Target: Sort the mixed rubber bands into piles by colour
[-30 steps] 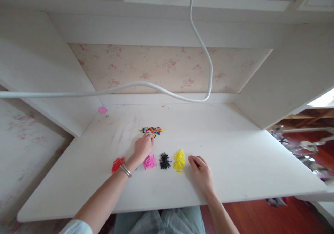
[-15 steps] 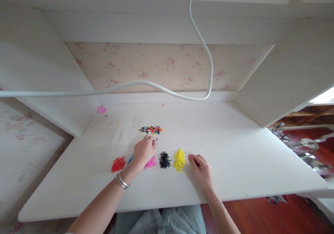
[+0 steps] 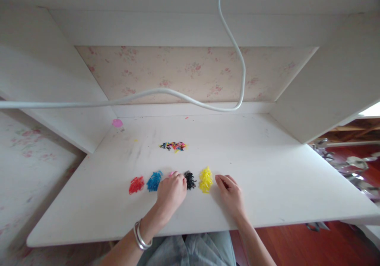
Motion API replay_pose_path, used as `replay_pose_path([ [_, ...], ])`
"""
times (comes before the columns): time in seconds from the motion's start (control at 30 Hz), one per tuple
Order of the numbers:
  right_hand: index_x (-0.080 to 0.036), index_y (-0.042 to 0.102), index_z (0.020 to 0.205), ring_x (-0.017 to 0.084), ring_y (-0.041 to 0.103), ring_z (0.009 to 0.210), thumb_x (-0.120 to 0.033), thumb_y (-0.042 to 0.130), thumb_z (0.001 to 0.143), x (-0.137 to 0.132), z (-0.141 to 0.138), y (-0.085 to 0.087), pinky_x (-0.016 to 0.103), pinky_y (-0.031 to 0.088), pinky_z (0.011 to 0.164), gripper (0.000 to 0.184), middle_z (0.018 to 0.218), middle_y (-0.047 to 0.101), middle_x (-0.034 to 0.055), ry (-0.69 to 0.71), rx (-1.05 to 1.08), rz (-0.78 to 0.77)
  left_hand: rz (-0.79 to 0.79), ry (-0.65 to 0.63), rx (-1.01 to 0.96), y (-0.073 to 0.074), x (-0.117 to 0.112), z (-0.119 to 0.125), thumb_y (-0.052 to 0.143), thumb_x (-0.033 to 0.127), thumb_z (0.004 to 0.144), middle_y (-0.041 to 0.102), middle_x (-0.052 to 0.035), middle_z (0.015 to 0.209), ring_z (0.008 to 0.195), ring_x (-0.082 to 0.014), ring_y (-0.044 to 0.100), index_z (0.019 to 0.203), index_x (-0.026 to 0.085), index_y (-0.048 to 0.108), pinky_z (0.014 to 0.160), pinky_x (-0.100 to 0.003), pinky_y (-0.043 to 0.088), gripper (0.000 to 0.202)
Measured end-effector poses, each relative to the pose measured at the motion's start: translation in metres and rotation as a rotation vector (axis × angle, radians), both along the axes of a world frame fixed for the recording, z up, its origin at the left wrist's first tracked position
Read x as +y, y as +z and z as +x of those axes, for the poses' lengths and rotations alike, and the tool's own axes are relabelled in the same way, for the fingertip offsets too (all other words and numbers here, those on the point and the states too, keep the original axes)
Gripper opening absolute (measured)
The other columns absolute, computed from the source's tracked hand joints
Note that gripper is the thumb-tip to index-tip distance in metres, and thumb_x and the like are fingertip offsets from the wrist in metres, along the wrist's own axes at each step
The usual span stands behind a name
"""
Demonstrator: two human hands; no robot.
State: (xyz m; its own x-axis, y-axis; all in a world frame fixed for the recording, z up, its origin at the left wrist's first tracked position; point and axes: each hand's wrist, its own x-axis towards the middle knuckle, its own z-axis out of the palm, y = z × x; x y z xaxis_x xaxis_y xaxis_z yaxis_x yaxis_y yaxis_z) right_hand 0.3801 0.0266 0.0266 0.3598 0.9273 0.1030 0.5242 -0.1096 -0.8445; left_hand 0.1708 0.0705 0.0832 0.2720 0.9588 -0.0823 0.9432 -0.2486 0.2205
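Note:
My left hand (image 3: pixel 172 190), a silver bangle on its wrist, is closed with its fingertips at the left edge of a pile of black rubber bands (image 3: pixel 190 180). Whatever its fingers pinch is hidden. It covers most of a pink pile (image 3: pixel 171 174). To its left lie a blue pile (image 3: pixel 154 181) and a red pile (image 3: pixel 136 185) of small bands. My right hand (image 3: pixel 230 192) rests curled on the table, just right of the yellow pile (image 3: pixel 206 179), with nothing showing in its fingers. Farther back lies a mixed-colour heap of bands (image 3: pixel 174 146).
The white table (image 3: pixel 267 171) has white panels at both sides and a floral back wall. A white cable (image 3: pixel 166 92) hangs across the view above it. At the back left stands a small item with a pink top (image 3: pixel 117 123). Glassy objects (image 3: pixel 354 163) are beyond the right edge.
My left hand has come back toward me and right, from near the mixed heap to the black pile. A black band showed at its fingertips before. The blue pile is now uncovered.

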Motion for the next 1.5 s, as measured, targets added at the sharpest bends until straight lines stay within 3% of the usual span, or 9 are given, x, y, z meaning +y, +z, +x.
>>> replay_pose_path([
  [0.17,-0.019,0.072,0.085,0.017,0.057,0.068,-0.055,0.045,0.086,0.0,0.001,-0.001,0.026,0.042,0.062,0.045,0.08,0.066,0.0066,-0.014,0.039,0.003,0.008,-0.01,-0.054,0.001,-0.002,-0.008,0.038,0.03,0.091,0.067,-0.0055,0.09,0.081,-0.0146,0.063,0.081,0.021,0.067,0.069,-0.024,0.046,0.032],
  [0.33,-0.019,0.072,0.083,0.015,0.055,0.063,-0.054,0.048,0.084,0.013,0.004,0.006,0.025,0.041,0.058,0.043,0.075,0.065,0.0042,-0.006,0.047,-0.015,0.204,0.055,-0.276,-0.002,-0.016,-0.048,0.038,0.036,0.093,0.067,-0.0038,0.095,0.08,-0.0129,0.063,0.094,0.023,0.065,0.071,-0.023,0.047,0.03],
  [0.43,-0.021,0.071,0.084,0.014,0.055,0.062,-0.051,0.046,0.086,0.034,-0.001,0.02,0.025,0.042,0.061,0.039,0.079,0.066,0.0034,0.084,-0.056,-0.024,0.337,0.17,-0.391,-0.016,-0.028,-0.082,0.045,0.038,0.09,0.068,-0.0042,0.087,0.072,-0.0126,0.063,0.093,0.02,0.065,0.068,-0.023,0.049,0.027],
  [0.53,-0.024,0.071,0.089,0.014,0.057,0.066,-0.044,0.045,0.087,0.064,-0.015,0.033,0.025,0.042,0.065,0.033,0.083,0.066,0.0022,0.214,-0.224,-0.03,0.425,0.27,-0.459,-0.036,-0.041,-0.112,0.049,0.037,0.088,0.069,-0.0049,0.092,0.074,-0.0126,0.064,0.093,0.02,0.064,0.069,-0.023,0.049,0.024],
  [0.67,-0.026,0.068,0.101,0.014,0.059,0.074,-0.036,0.048,0.087,0.108,-0.039,0.036,0.025,0.041,0.068,0.027,0.093,0.065,0.0017,0.324,-0.433,-0.068,0.446,0.351,-0.484,-0.056,-0.05,-0.134,0.049,0.035,0.088,0.069,-0.0041,0.085,0.069,-0.0118,0.063,0.092,0.019,0.064,0.065,-0.022,0.048,0.023],
  [0.83,-0.029,0.061,0.118,0.017,0.06,0.082,-0.031,0.049,0.087,0.15,-0.058,0.025,0.025,0.039,0.067,0.033,0.107,0.06,0.0047,0.338,-0.632,-0.176,0.44,0.354,-0.53,-0.064,-0.052,-0.136,0.049,0.033,0.089,0.066,-0.0033,0.079,0.066,-0.0111,0.06,0.089,0.017,0.064,0.064,-0.021,0.047,0.021],
  [1.0,-0.031,0.066,0.108,0.015,0.059,0.08,-0.03,0.042,0.092,0.167,-0.058,0.019,0.024,0.037,0.064,0.029,0.104,0.06,0.0029,0.367,-0.654,-0.17,0.463,0.339,-0.528,-0.067,-0.052,-0.135,0.05,0.032,0.088,0.067,-0.0039,0.084,0.071,-0.0116,0.062,0.089,0.018,0.064,0.065,-0.021,0.048,0.02],
  [1.3,-0.022,0.067,0.096,0.013,0.058,0.082,-0.026,0.042,0.092,0.163,-0.041,0.012,0.022,0.038,0.069,0.025,0.102,0.062,0.0043,0.349,-0.588,-0.12,0.465,0.34,-0.488,-0.069,-0.051,-0.134,0.05,0.033,0.088,0.068,-0.0038,0.089,0.07,-0.0113,0.063,0.091,0.02,0.064,0.065,-0.021,0.05,0.019],
  [1.5,-0.02,0.069,0.089,0.013,0.058,0.076,-0.029,0.044,0.088,0.131,-0.015,0.018,0.023,0.042,0.07,0.026,0.091,0.063,0.0037,0.311,-0.469,-0.07,0.428,0.336,-0.481,-0.073,-0.053,-0.135,0.05,0.034,0.088,0.068,-0.0027,0.092,0.072,-0.0109,0.063,0.093,0.021,0.063,0.064,-0.02,0.049,0.018],
])
